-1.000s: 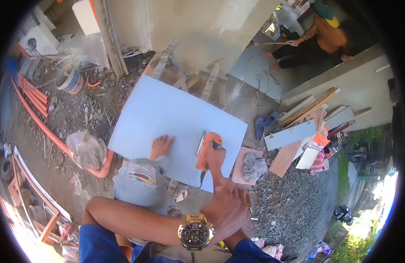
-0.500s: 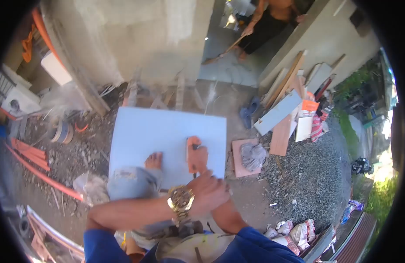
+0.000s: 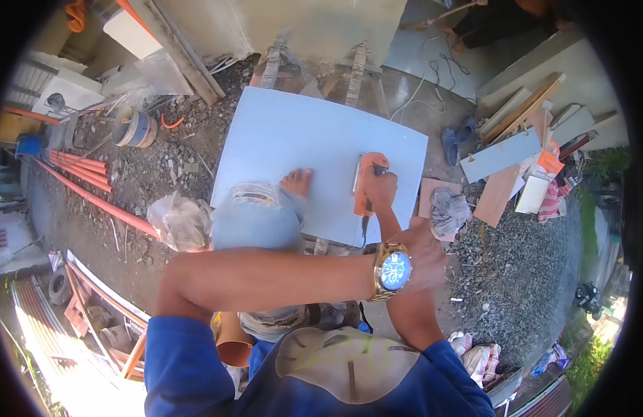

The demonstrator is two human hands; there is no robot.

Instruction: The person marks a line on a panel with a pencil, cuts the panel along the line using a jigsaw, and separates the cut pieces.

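My right hand (image 3: 383, 189) is closed round the handle of an orange corded power tool (image 3: 364, 205), which sits on a pale blue board (image 3: 294, 135). A metal plate shows along the tool's left side; its exact kind is unclear. My left arm reaches across my body, with a gold watch (image 3: 392, 270) on the wrist. Over my right forearm is my left hand (image 3: 427, 256), its fingers smeared and partly hidden. My bare foot (image 3: 296, 182) rests on the board, beside my bent knee in worn jeans.
Wooden trestle legs (image 3: 356, 73) stick out beyond the board. Scrap boards (image 3: 502, 154) lean at right near gravel (image 3: 519, 278) and blue slippers (image 3: 458, 139). Orange pipes (image 3: 78, 167) and a bucket (image 3: 135, 128) lie left. A person's legs (image 3: 492, 28) show in the doorway, by a loose cord.
The view has shifted, so the board and tool appear further up and right. My left hand has slid along my right forearm toward the elbow. My right hand still holds the tool.
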